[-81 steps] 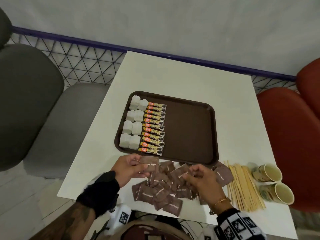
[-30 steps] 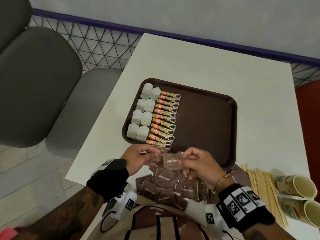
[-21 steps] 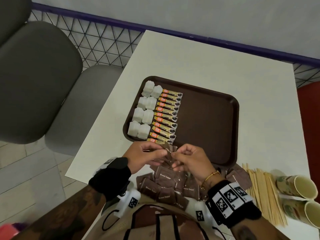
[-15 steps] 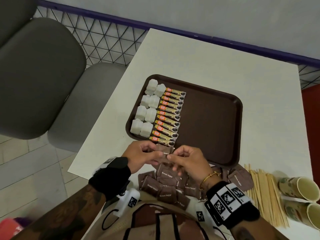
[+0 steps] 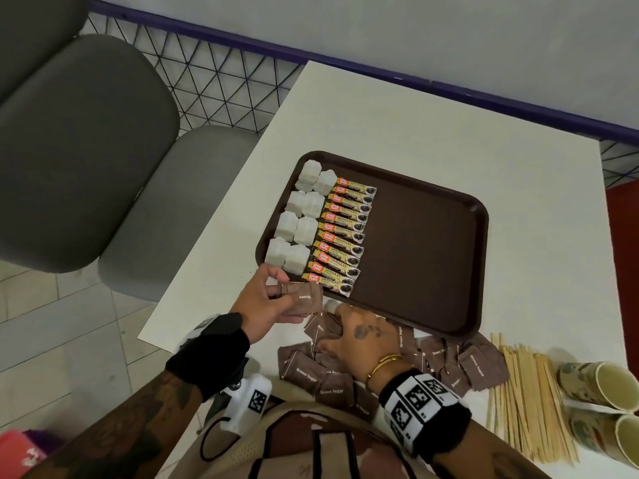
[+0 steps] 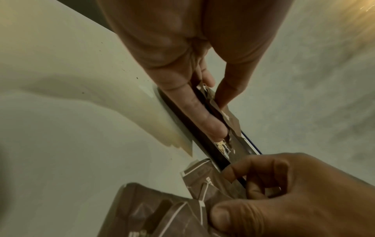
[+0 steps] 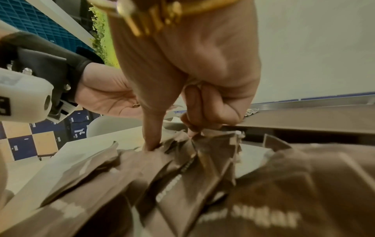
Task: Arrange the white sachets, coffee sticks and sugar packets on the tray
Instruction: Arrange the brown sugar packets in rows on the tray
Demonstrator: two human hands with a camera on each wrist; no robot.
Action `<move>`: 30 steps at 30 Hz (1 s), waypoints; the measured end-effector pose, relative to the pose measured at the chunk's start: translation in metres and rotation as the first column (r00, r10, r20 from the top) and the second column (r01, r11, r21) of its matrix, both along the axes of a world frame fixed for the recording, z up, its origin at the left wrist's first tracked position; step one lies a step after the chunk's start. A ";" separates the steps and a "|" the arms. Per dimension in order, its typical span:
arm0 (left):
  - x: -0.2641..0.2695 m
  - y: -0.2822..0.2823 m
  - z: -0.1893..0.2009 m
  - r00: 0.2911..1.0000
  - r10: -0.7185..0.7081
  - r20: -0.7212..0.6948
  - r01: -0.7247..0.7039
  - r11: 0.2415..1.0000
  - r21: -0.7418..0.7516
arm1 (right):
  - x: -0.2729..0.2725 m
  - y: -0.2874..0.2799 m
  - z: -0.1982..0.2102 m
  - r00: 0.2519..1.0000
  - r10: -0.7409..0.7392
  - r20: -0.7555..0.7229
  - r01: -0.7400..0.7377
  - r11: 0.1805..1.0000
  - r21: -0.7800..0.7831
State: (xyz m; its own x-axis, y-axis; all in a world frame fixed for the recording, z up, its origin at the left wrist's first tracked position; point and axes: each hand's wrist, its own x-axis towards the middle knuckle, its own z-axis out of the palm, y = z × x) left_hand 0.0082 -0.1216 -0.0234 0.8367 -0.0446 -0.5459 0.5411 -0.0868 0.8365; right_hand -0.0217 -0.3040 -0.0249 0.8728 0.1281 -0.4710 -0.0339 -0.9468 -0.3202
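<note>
The brown tray [image 5: 422, 257] holds white sachets [image 5: 297, 223] in two columns at its left, and a column of coffee sticks [image 5: 342, 236] beside them. Its right half is bare. My left hand [image 5: 287, 299] pinches a small stack of brown sugar packets [image 5: 306, 299] just off the tray's near left corner; the left wrist view shows thumb and fingers [image 6: 194, 104] on the stack [image 6: 227, 115]. My right hand [image 5: 328, 326] is down on the loose pile of brown sugar packets [image 5: 463, 361] in front of the tray. Its thumb and curled fingers [image 7: 192, 126] pinch one packet [image 7: 211, 144].
Wooden stirrers [image 5: 529, 402] and two paper cups [image 5: 598, 385] lie on their sides at the near right of the white table [image 5: 397, 126]. Grey chairs [image 5: 79, 150] stand to the left, and a wire fence and wall lie beyond the table's far edge.
Half a second ago both hands met at the packet stack by the tray's near edge. My right hand has since dropped onto the loose pile, while the left keeps the stack.
</note>
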 end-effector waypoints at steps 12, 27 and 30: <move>0.000 0.005 -0.007 1.000 0.001 0.020 0.000 0.999 -0.046 | -0.001 0.002 0.004 0.987 0.115 0.108 -0.126 0.988 0.093; 0.009 -0.031 0.019 0.968 -0.203 -0.148 0.150 0.939 -0.309 | 0.032 -0.041 0.032 0.968 -0.195 -0.159 0.251 0.706 0.663; 0.009 -0.034 0.021 0.964 -0.216 -0.153 0.160 0.936 -0.314 | 0.033 -0.045 0.033 0.970 -0.143 -0.198 0.241 0.689 0.683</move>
